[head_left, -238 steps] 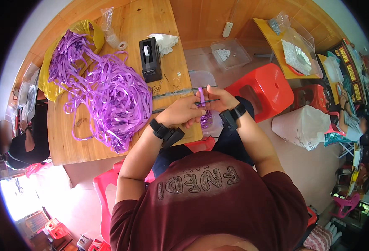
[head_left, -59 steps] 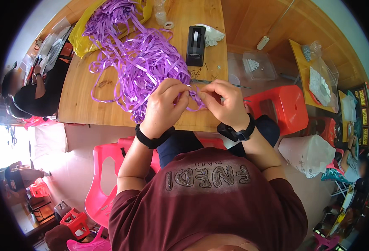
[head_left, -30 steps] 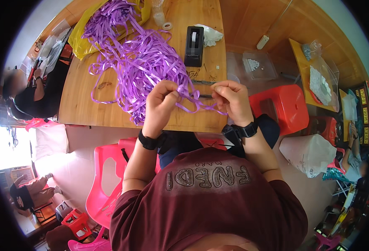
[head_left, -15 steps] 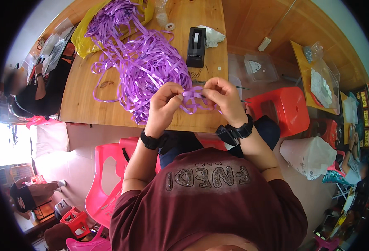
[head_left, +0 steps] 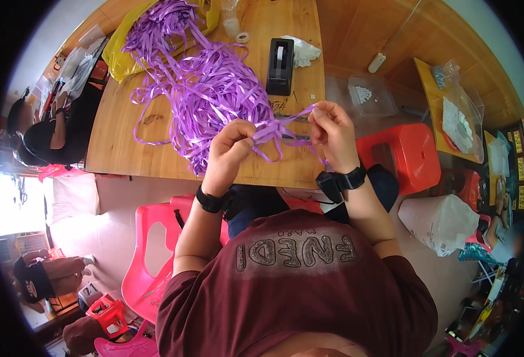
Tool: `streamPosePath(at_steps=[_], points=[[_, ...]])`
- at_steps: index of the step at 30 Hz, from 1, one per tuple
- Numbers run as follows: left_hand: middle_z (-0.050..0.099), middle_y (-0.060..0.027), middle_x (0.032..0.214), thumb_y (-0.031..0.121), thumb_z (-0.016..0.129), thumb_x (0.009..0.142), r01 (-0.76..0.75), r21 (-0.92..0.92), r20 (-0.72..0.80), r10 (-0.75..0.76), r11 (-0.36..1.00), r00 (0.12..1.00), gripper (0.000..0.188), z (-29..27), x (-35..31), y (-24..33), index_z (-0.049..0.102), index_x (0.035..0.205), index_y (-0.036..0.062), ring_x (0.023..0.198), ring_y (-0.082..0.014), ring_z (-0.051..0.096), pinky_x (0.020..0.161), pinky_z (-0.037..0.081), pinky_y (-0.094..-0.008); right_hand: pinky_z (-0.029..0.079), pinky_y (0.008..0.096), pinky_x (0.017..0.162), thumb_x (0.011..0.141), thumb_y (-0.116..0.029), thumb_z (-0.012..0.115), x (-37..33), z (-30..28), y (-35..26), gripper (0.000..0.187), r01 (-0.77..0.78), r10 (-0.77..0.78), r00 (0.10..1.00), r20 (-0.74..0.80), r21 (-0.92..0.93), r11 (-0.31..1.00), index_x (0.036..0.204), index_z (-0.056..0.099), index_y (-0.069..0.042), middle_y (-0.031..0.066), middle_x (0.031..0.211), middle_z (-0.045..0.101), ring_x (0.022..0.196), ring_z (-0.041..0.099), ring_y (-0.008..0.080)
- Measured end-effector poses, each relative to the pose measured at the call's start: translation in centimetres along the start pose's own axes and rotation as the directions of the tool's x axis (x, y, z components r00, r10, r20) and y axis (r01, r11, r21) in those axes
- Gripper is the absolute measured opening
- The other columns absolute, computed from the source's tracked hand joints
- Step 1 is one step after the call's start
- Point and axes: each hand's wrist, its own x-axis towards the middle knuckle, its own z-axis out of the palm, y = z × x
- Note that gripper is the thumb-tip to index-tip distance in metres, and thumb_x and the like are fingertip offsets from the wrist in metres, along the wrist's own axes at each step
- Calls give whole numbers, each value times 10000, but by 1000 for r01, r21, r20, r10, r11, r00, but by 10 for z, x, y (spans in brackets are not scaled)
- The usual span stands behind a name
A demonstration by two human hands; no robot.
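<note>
A large tangled heap of purple ribbon (head_left: 220, 89) lies on the wooden table (head_left: 116, 128), trailing back into a yellow plastic bag (head_left: 117, 56). Over the near edge of that heap, my left hand (head_left: 232, 149) pinches a looped length of the ribbon between thumb and fingers. My right hand (head_left: 333, 131) grips another part of the same ribbon, up and to the right, so a strand stretches between the hands. Loops hang below it. Beneath the strand lies a thin dark tool, partly hidden, that I cannot make out.
A black tape dispenser (head_left: 280, 66) stands on the table beside crumpled white tissue (head_left: 303, 52) and a tape roll (head_left: 242, 37). Red stools (head_left: 413, 157) are to my right, a pink chair (head_left: 146, 256) to my left. Other people sit or stand at both sides.
My right hand has moved right and slightly up, drawing the ribbon out between my hands. My left hand has stayed nearly in place.
</note>
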Motion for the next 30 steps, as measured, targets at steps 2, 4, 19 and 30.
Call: streamPosePath(at_steps=[2,4,19,30], points=[[579,-19,921,6,530,880,42,-71,6,-41,997,999,107,-3,-1,0,612,949,-4,842,-99,518,766,412,-243,428,215,511,949,-95,631,-4,-2,-7,131,-28,27,1000,-14,-70,997,1067,611,-42,63,904,656,629,548,82],[589,-29,925,11,526,883,83,-140,17,-82,987,997,119,2,0,2,616,961,4,862,-109,525,779,414,-250,454,236,567,955,-103,604,-3,0,-8,123,10,-6,999,36,-105,994,1064,609,-47,63,908,655,653,561,92],[279,55,546,164,446,971,-158,-550,-233,30,820,972,170,-67,18,36,583,1003,69,459,-79,247,491,225,-266,317,271,537,983,-136,512,2,-53,-16,98,-44,-3,996,89,521,853,1021,602,-146,-52,584,333,502,309,89],[278,43,564,146,463,975,-390,-393,-454,194,833,870,124,-138,12,88,541,921,66,447,-75,200,470,195,-269,293,247,465,997,-124,512,-4,-88,-7,84,114,-70,988,-139,342,933,1046,580,-129,-28,623,451,463,348,73]])
